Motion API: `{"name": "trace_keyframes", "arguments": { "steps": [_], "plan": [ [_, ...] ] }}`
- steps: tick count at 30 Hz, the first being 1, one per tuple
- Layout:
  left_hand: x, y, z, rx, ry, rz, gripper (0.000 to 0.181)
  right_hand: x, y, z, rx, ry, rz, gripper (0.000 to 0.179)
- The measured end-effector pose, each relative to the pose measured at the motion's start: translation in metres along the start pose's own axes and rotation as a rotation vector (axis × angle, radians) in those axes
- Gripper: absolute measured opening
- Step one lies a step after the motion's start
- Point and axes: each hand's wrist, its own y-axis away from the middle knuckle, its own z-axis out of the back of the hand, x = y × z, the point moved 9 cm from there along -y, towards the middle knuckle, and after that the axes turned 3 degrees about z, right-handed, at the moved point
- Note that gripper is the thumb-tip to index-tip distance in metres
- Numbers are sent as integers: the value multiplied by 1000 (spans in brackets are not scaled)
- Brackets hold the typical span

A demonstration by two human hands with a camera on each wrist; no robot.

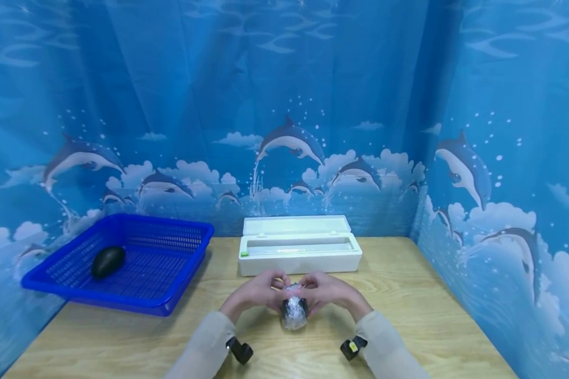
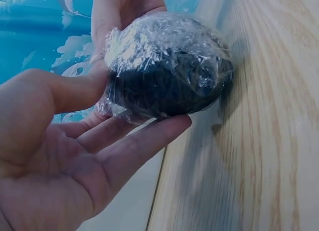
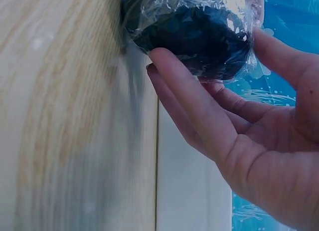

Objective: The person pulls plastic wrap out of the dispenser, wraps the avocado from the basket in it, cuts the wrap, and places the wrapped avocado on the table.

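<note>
A dark avocado [image 1: 294, 316] wrapped in crinkled clear plastic film is between both hands, close over the table in front of the white box. My left hand [image 1: 262, 292] holds it from the left; in the left wrist view the thumb presses the bunched film at one end of the avocado [image 2: 172, 74], with fingers beneath. From the right, my right hand [image 1: 331, 292] grips the other side. Its thumb touches the film in the right wrist view, and its fingers lie along the underside of the avocado [image 3: 199, 39].
A white box [image 1: 303, 265] with its lid [image 1: 296, 225] raised stands just beyond the hands, a small green piece [image 1: 244, 253] on its left end. The blue plastic basket [image 1: 158, 302] at left holds another dark avocado [image 1: 108, 261]. Dolphin-print curtains [image 1: 208, 105] enclose the wooden table [image 1: 408, 316].
</note>
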Motion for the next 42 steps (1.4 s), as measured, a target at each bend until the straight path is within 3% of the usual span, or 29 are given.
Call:
{"name": "trace_keyframes", "arguments": {
  "steps": [6, 16, 24, 29, 33, 38, 42],
  "plan": [
    [-4, 2, 1, 17, -2, -21, 12, -1, 0, 1, -7, -6, -9, 44],
    [1, 3, 3, -53, 17, 53, 18, 0, -1, -1, -10, 4, -5, 38],
    [-2, 2, 5, -36, 38, 25, 27, 4, 2, 0, -19, 6, 9, 38],
    [-5, 2, 11, -87, 68, 11, 29, 18, 6, 12, -134, 87, 78, 35],
    [-7, 5, 16, -130, 83, 20, 38, 32, 7, 22, -243, 228, 167, 31],
    [-7, 8, 13, -112, 75, 80, 66, 57, 13, 21, -405, 428, 299, 28],
    [-10, 7, 12, -97, 133, 47, 66, 73, 18, 12, -442, 471, 413, 29]
  ]
}}
